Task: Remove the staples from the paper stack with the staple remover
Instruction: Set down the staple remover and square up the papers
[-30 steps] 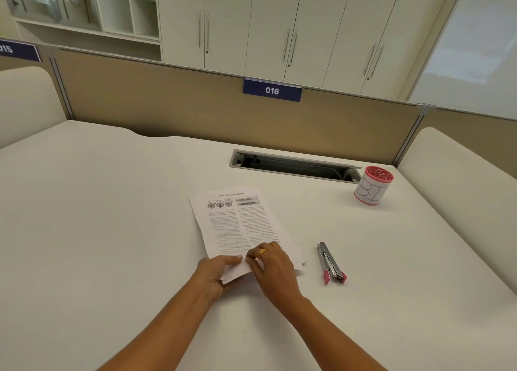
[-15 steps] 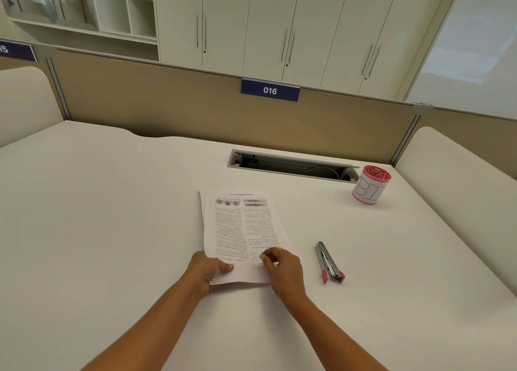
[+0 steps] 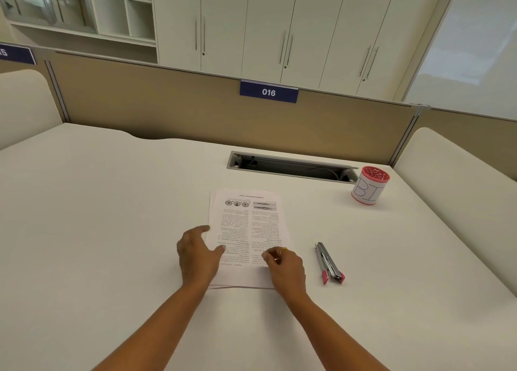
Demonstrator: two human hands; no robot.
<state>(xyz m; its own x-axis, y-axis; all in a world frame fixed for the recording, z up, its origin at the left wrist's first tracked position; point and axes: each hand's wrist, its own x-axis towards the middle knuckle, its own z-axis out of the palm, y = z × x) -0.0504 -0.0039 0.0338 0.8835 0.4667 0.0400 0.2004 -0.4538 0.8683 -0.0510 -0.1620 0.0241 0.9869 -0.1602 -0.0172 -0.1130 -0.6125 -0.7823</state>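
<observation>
Noting staple remover [image 3: 329, 263] untouched, right of my curled right hand [image 3: 286, 270] (grip on paper: cannot tell), long axis pointing away; left hand [image 3: 197, 256] splayed on paper stack [image 3: 249, 225].

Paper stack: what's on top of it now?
The thumb of the left hand and curled fingers of the right hand rest on the near end of the paper stack. They cover its near corners; no staple shows. The staple remover lies apart.

Head cam, fwd-down over desk [image 3: 112, 230]
</observation>
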